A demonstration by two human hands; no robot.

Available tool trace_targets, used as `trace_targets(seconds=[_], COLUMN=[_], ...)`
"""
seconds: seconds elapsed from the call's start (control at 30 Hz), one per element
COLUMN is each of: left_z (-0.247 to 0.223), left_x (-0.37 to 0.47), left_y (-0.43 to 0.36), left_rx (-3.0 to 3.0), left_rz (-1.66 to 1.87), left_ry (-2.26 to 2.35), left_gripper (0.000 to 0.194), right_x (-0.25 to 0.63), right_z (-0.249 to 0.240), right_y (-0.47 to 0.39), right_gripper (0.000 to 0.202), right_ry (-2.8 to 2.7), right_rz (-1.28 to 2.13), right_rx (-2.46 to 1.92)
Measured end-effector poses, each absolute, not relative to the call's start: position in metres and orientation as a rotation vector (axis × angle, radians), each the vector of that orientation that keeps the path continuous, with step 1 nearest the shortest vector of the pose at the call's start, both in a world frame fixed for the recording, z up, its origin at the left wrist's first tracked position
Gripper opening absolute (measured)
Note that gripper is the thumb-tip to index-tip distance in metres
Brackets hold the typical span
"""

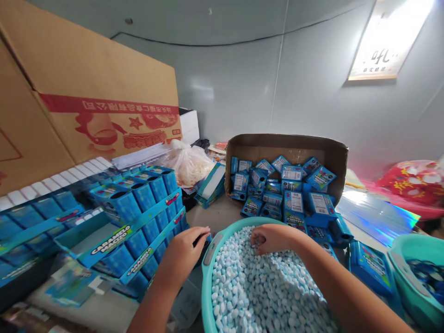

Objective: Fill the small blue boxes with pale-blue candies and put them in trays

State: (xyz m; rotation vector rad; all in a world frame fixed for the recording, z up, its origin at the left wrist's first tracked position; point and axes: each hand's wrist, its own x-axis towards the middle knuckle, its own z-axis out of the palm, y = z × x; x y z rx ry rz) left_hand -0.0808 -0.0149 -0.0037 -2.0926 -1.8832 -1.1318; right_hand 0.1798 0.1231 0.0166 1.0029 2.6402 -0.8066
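Observation:
A turquoise tub [207, 286] in front of me is filled with small pale blue and white candies [249, 286]. My right hand [272, 238] reaches into the tub from the right, its fingers curled down among the candies at the far side. Just outside the tub's left rim is my left hand [187, 249], thumb and fingers drawn together. A bit of dark blue shows behind its fingertips; what they grip is mostly hidden. Beyond the tub, a tipped cardboard carton [287, 144] holds many small blue printed boxes [292, 173], some spilling toward the rim.
Stacked display trays of blue boxes [149, 226] stand at left, before a large cardboard carton [114, 83]. A clear plastic bag [189, 162] sits behind them. On the right are a second turquoise tub [412, 273] with dark blue pieces and a shiny sheet [378, 215].

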Motion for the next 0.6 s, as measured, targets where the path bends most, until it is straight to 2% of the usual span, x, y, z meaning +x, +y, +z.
trace_targets(seconds=[0.27,0.6], left_z=[-0.0077,-0.0066], left_x=[-0.0816,-0.0888], left_y=[-0.0076,-0.0100], left_rx=[-2.172,-1.994], left_rz=[-0.964,-0.919], left_ry=[-1.747,-1.806], left_gripper=[0.038,0.026], right_x=[0.1818,0.1812], right_z=[0.0175,0.0234], right_y=[0.1233,0.1191], right_gripper=[0.034,0.030], right_ry=[2.606,2.623], right_rz=[-0.860,-0.883], right_rx=[1.011,1.023])
